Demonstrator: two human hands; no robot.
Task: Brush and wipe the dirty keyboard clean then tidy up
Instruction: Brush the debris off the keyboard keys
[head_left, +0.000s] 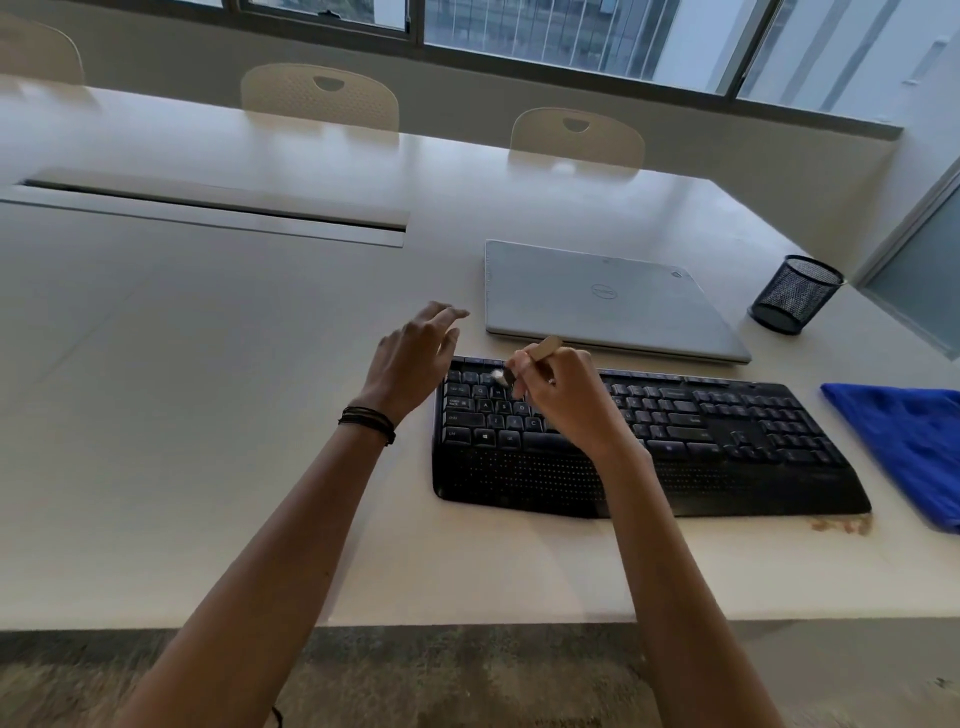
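White table (208, 364), mesh cup (795, 293), brush (546, 346) at keyboard (727, 431)

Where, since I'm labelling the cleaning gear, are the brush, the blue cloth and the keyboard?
brush (548, 345): head view, wooden handle tip.
blue cloth (904, 447): head view, its flat middle.
keyboard (753, 486): head view, palm rest's bare right part.

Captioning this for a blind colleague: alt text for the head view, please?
A person's right hand holds a small brush, bristles on the upper left keys of a black keyboard, while the left hand is spread open at its left end. A closed laptop, mesh cup and blue cloth sit nearby.
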